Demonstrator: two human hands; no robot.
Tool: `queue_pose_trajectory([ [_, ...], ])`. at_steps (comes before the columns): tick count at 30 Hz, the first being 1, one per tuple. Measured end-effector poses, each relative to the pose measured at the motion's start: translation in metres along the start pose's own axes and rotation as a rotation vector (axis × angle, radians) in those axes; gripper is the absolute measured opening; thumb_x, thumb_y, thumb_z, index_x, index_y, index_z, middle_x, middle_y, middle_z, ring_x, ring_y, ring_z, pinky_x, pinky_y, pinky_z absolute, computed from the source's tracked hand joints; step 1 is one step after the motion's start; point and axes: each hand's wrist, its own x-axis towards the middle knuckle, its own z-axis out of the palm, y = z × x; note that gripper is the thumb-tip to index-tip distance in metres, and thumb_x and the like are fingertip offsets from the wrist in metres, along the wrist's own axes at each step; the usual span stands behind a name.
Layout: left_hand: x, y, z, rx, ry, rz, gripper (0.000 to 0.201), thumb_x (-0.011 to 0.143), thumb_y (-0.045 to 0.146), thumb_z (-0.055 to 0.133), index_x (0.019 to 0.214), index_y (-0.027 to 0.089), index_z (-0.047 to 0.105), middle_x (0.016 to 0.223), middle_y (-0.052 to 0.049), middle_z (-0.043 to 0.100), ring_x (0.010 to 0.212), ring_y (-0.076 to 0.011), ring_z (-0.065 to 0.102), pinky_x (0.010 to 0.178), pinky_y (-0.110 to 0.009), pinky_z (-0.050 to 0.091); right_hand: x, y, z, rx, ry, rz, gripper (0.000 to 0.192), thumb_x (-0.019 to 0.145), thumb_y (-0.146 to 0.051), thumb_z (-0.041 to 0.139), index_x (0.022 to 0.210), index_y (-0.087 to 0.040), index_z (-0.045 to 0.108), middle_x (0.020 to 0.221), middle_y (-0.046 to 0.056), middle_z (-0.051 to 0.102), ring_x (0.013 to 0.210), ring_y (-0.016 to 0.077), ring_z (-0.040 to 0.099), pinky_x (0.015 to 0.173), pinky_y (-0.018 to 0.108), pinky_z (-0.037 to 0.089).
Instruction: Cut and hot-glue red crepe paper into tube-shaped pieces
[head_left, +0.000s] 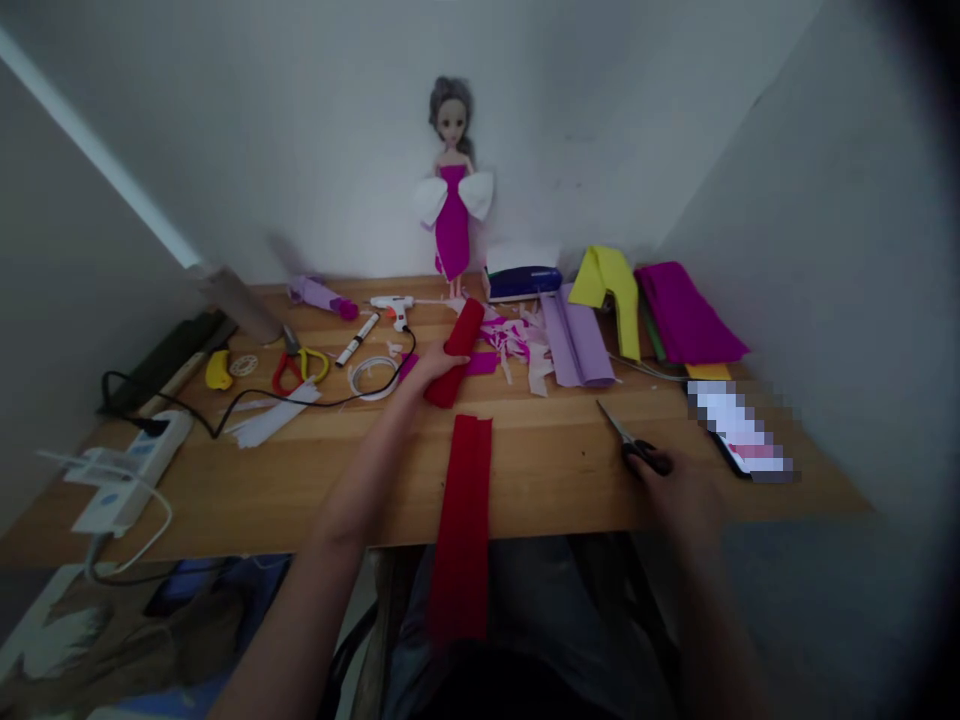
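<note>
Red felt roll lies mid-table, its long axis running away from the person, gripped at its side by the left hand. Right hand clasps black scissors, blades pointing up-left toward a flat red strip lying between the hands.

Phone screen pixelated; red strip's lower end below table edge

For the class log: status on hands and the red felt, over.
Left hand grips red roll. Right hand holds scissors, blades shut. Red strip flat between, hanging off table edge.
</note>
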Motion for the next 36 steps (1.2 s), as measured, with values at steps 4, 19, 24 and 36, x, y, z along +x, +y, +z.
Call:
queue_pose_trajectory([
  [4,0.002,-0.005,0.001,0.11,0.047,0.063,0.031,0.086,0.03,0.064,0.112,0.012,0.06,0.114,-0.01,0.061,0.105,-0.0246,0.059,0.091,-0.045,0.049,0.007,-0.001,0.005,-0.066,0.044,-0.036,0.043,0.082,-0.044,0.054,0.104,-0.01,0.07,0.098,0.019,0.072,0.09,0.0351,0.065,0.071,0.04,0.045],
  [19,-0.093,-0.041,-0.002,0.007,-0.357,0.45,0.038,0.079,0.034,0.069,0.115,0.022,0.064,0.109,-0.009,0.065,0.103,-0.0234,0.058,0.097,-0.038,0.042,0.018,-0.011,0.001,-0.251,0.108,-0.193,0.043,0.085,-0.031,0.042,0.107,-0.001,0.064,0.097,0.029,0.063,0.095,0.0411,0.058,0.079,0.053,0.043],
  [24,-0.089,-0.047,-0.004,-0.129,-0.459,0.416,0.03,0.081,0.029,0.065,0.109,0.018,0.066,0.096,-0.007,0.065,0.086,-0.0189,0.061,0.084,-0.034,0.047,0.021,-0.053,-0.003,-0.168,0.033,-0.377,0.037,0.085,-0.025,0.043,0.113,-0.011,0.062,0.11,0.022,0.062,0.098,0.0329,0.059,0.086,0.048,0.045],
  [36,-0.085,-0.049,-0.018,-0.489,-0.437,0.277,0.034,0.082,0.052,0.059,0.081,0.019,0.061,0.083,-0.004,0.06,0.077,-0.0167,0.056,0.075,-0.029,0.045,0.037,-0.18,0.049,0.543,-1.15,-0.936,0.022,0.074,-0.016,0.062,0.092,-0.022,0.073,0.092,0.001,0.071,0.084,0.0157,0.063,0.079,0.029,0.047],
])
